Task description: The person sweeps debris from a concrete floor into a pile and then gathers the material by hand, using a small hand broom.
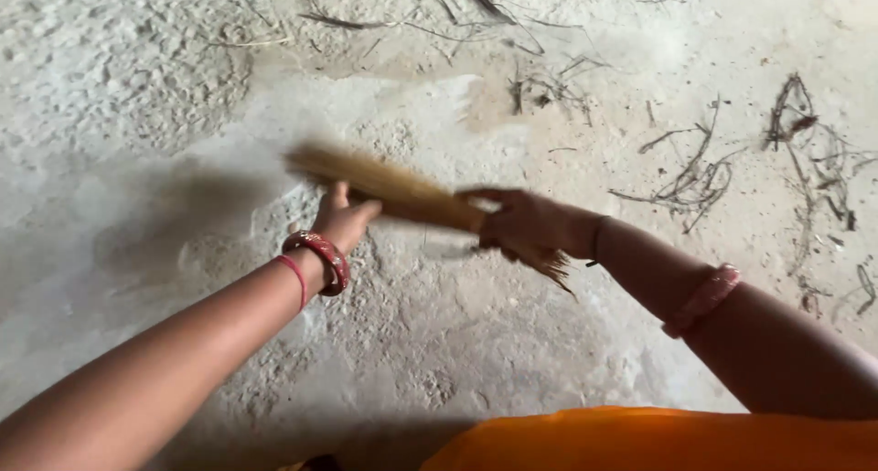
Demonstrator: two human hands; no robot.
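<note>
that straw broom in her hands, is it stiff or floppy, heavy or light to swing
The straw broom is probably light: the right hand grips its bundled end alone, while the left hand only touches the middle. Its thin loose fibres likely flex and splay when pushed against the dusty floor.

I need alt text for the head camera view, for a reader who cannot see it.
Two bare hands hold a blurred straw-coloured grass broom over a dusty grey ground: right hand grips it, left hand touches it. Dry twigs lie scattered beyond.

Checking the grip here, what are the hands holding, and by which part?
A straw broom: right hand grips the bundle near its short end; left hand touches its middle.
</note>
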